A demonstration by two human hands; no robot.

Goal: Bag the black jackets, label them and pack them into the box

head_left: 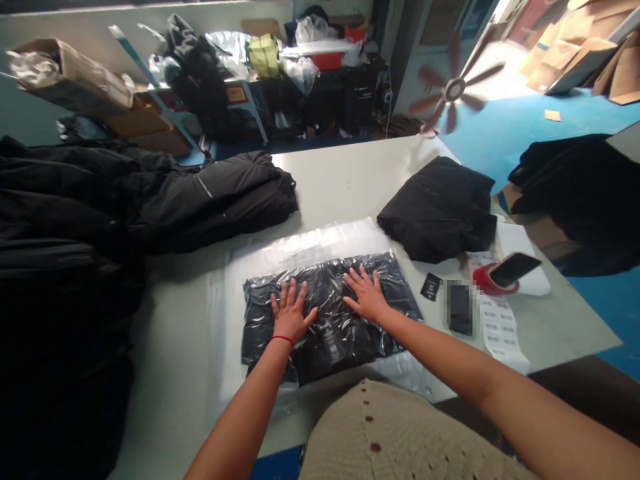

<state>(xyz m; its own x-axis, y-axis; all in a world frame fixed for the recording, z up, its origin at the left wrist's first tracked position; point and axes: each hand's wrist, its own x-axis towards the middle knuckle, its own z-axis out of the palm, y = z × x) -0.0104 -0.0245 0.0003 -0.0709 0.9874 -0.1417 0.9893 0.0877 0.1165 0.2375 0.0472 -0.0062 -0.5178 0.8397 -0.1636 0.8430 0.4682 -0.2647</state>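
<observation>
Both palms rest on a black folded garment in a clear plastic bag [325, 340], lying flat in front of me. My left hand [291, 312], with a red cord at the wrist, presses on its left half with fingers spread. On the right half lies my right hand [367, 293], its fingers also stretched out. Neither hand grips anything. Under the bagged garment is a stack of clear plastic bags [345, 235], showing beyond its far edge and at its left side.
Piled black garments [215, 200] cover the table's left side. At right lie another black garment [440, 207], a small black card [431, 287], a pixelated dark device [460, 308], a label strip [500, 327] and a phone [515, 269] on a red holder. A fan [454, 89] stands beyond.
</observation>
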